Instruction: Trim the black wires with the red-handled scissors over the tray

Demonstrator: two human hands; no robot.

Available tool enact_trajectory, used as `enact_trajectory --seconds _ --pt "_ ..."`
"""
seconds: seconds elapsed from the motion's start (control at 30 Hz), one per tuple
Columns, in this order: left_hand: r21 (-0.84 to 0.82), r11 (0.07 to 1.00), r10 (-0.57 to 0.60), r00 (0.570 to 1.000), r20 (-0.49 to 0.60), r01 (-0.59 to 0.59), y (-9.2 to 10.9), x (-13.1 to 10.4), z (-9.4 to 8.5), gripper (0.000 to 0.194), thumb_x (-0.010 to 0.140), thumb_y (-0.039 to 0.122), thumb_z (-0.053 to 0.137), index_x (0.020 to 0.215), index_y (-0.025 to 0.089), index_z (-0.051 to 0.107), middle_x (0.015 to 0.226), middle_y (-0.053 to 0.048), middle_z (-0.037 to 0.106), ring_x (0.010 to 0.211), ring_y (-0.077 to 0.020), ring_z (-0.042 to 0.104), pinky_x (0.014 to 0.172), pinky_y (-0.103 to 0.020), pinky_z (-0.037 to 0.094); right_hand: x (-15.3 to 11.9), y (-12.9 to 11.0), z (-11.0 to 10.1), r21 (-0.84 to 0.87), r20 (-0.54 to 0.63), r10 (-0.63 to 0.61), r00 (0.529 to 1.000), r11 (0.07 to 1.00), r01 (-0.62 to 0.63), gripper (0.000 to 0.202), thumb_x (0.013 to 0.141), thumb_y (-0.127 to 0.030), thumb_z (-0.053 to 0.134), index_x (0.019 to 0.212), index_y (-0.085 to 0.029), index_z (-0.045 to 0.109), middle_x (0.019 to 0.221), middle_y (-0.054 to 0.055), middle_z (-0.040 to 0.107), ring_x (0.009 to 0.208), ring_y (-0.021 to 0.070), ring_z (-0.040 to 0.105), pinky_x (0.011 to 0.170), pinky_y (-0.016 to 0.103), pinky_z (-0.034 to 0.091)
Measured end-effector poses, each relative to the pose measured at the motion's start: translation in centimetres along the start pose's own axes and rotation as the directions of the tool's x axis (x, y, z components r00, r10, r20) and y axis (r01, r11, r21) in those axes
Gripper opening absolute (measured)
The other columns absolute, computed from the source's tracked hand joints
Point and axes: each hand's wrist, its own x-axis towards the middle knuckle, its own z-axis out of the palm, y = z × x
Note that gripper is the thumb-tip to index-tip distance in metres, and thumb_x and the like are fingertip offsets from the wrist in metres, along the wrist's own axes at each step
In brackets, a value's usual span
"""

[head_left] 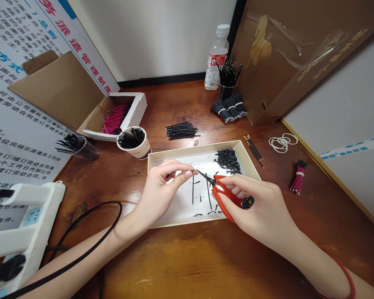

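Observation:
Over the shallow cream box (251,158), my left hand (162,182) pinches a short black wire (192,170) between thumb and forefinger. My right hand (252,199) is wrapped round red-handled scissors (226,193), their narrow tips at the wire's end by my left fingertips. Whether the blades touch the wire cannot be made out. On the white floor of the box lie loose black wires (193,191) and tiny clippings. A heap of short black pieces (228,160) fills the box's far right corner, and another small dark pile (247,202) shows beside my right hand.
Behind the box lies a row of black wires (181,130). A paper cup (140,149), a clear cup (89,150) and a white carton (139,108) hold wires. Bundled black wires (229,108), a bottle (216,58), rubber bands (282,143) and a power strip (46,207) surround the work area.

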Motion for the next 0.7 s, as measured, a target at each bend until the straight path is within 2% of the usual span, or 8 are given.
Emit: enact_trajectory --seconds 0.5,0.7 --pt "0.012 1.000 -0.001 1.000 -0.001 0.001 0.04 0.03 0.03 0.010 0.080 0.021 0.069 0.076 0.020 0.078 0.077 -0.003 0.073 0.072 -0.0151 0.058 0.065 -0.027 0.039 0.13 -0.21 0.02 -0.020 0.002 -0.005 1.000 1.000 0.005 0.004 0.080 -0.017 0.062 0.081 -0.019 0.065 0.057 -0.003 0.057 0.049 0.0092 0.048 0.046 0.021 0.044" --pt "0.004 1.000 -0.001 1.000 0.007 0.001 0.12 0.06 0.05 0.010 0.081 0.020 0.069 0.076 0.021 0.078 0.079 -0.002 0.074 0.074 -0.0147 0.059 0.066 -0.027 0.039 0.15 -0.34 -0.05 -0.007 0.005 -0.004 1.000 1.000 0.004 0.004 0.081 -0.017 0.062 0.079 -0.019 0.065 0.059 -0.003 0.060 0.050 0.0091 0.051 0.046 0.020 0.045"
